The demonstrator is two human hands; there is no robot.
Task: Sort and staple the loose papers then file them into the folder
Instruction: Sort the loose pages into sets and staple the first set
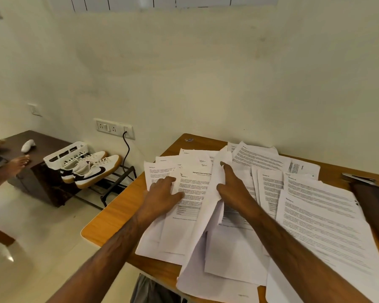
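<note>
Loose printed papers (pixel 315 206) are spread in overlapping layers across the wooden worktop (pixel 109 221). The left hand (pixel 162 193) is laid flat on a sheet headed "Sample Internship", its fingers straight and slightly apart. A lifted, curling sheet (pixel 208 206) is gripped by the right hand (pixel 232 184), its forefinger stretched along the sheet. A dark folder (pixel 374 204) with a metal clip lies at the worktop's right edge, partly covered by papers.

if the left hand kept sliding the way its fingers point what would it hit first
The left hand lies flat with its fingers pointing up and right across the table. It would probably first meet the titled sheet under its fingertips, then the curled sheet held by the right hand. Depth is uncertain.
</note>
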